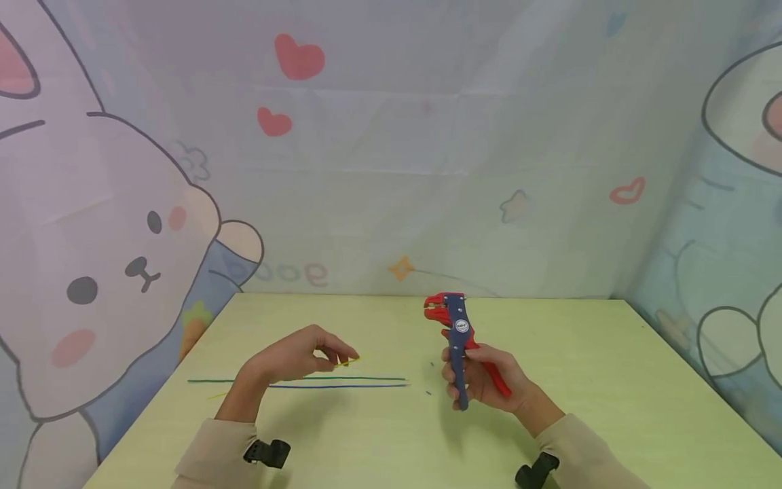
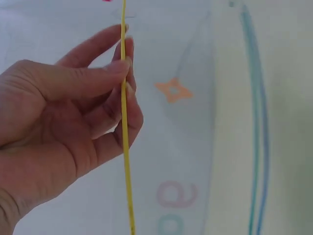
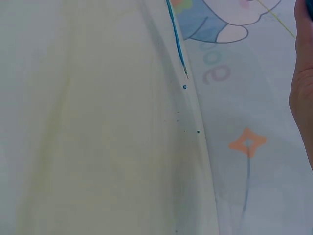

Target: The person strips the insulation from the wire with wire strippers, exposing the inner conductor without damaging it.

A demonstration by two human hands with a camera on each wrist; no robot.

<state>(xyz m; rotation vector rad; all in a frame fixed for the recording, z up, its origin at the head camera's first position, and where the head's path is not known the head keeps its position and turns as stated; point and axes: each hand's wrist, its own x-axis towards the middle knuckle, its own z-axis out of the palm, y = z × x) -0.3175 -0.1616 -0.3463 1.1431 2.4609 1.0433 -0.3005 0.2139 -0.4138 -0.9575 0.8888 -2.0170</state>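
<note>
Between thumb and fingers, my left hand [image 1: 305,354] pinches a yellow wire [image 2: 125,122], raised above the table. My right hand [image 1: 491,377] grips a wire stripper [image 1: 458,339] with blue and red handles, held upright with its red jaws pointing left. The jaws stand apart, with nothing between them. A green wire [image 1: 354,377] and a blue wire [image 1: 342,386] lie side by side on the table beyond and below my left hand. In the right wrist view only the edge of my right hand [image 3: 304,93] shows, and the tool is mostly out of frame.
Small cut bits of insulation [image 1: 429,392] lie on the pale yellow table [image 1: 586,360] between the wire ends and my right hand. A printed cloth backdrop [image 1: 379,204] with cartoon figures and hearts stands along the table's back and sides.
</note>
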